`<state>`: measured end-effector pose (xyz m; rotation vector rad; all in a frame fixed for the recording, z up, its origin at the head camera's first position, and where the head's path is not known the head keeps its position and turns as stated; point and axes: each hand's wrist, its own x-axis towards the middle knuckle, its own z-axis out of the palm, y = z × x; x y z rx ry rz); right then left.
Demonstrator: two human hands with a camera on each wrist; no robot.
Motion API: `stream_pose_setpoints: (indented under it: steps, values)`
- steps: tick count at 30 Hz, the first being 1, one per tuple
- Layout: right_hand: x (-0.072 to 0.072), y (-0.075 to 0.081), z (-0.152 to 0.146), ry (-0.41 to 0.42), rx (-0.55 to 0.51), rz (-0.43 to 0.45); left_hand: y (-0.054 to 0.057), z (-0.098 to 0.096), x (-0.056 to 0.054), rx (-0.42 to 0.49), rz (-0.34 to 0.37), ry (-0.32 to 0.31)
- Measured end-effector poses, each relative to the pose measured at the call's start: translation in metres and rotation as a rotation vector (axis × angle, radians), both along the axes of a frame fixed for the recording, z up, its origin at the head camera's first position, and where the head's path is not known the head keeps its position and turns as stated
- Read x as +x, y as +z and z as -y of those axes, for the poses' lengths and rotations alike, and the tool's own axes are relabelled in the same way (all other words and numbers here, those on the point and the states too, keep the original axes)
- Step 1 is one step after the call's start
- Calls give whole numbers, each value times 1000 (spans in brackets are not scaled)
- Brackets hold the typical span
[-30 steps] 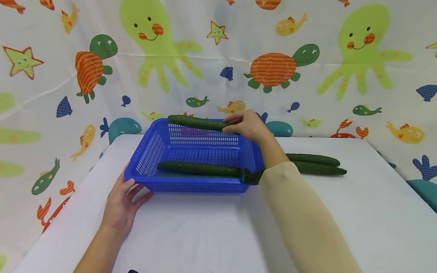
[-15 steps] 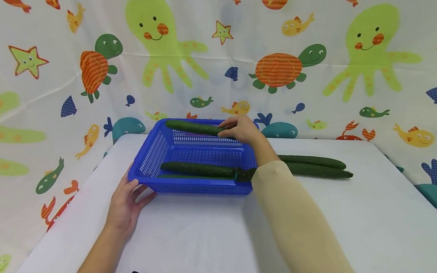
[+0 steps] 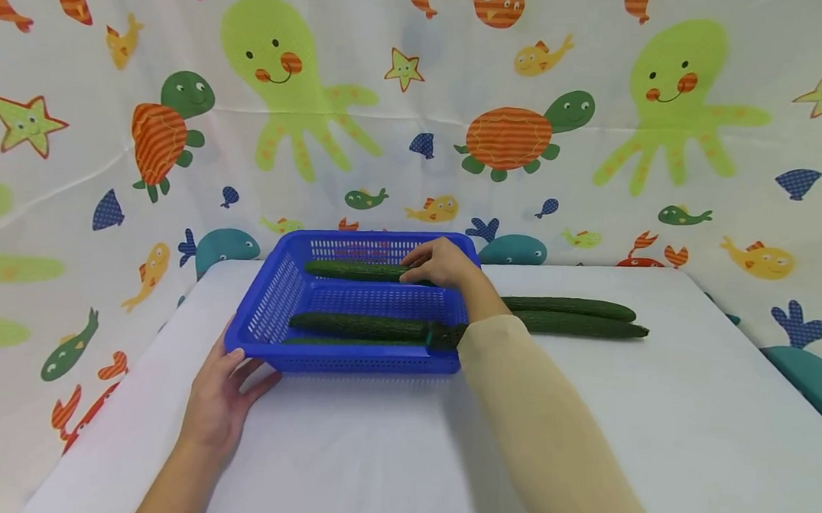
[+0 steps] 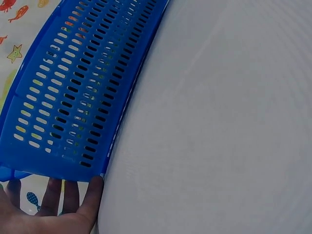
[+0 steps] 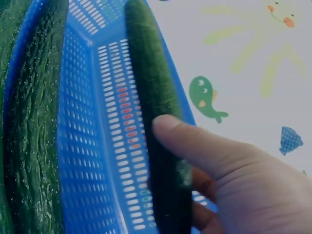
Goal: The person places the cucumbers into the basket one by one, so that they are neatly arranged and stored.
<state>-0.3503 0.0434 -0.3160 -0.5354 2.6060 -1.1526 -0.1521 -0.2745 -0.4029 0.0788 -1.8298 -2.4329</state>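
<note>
Head view, lowered cucumber: a long dark-green ridged cucumber (image 3: pixel 350 271), gripped by the right hand (image 3: pixel 442 264), has sunk from above the far rim of the blue slotted plastic basket (image 3: pixel 360 363) to below that rim, so it is now inside but not released; whether it touches the basket floor, I cannot tell.
Right fingers: narrow, holding the cucumber, thumb on the near side and fingers beyond; its free length runs left of the fingertips, along the far wall.
Left fingers: the left hand (image 3: pixel 213 395) has stayed at the near left corner, fingers spread and fairly straight, touching the basket.
Basket: one, beyond and right of the left fingers.
Cucumbers inside: three, the held one plus a plainly visible cucumber (image 3: pixel 352 325) and a mostly hidden cucumber (image 3: pixel 346 340), both nearer the person than the right fingers.
Cucumbers outside: two, a rear cucumber (image 3: pixel 575 306) and a front cucumber (image 3: pixel 579 324), side by side on the white table (image 3: pixel 365 457), right of the right fingers.
Cucumbers altogether: five in sight.
</note>
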Motion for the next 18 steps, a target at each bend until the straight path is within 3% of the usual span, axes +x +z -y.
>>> stream_pose_setpoints:
  steps: [9,18]
  values:
    - [-1,-6,2,57,74,34,0,0,2,15,-7,5]
    - [2,-4,5,135,253,55,-1,0,1,25,-8,6]
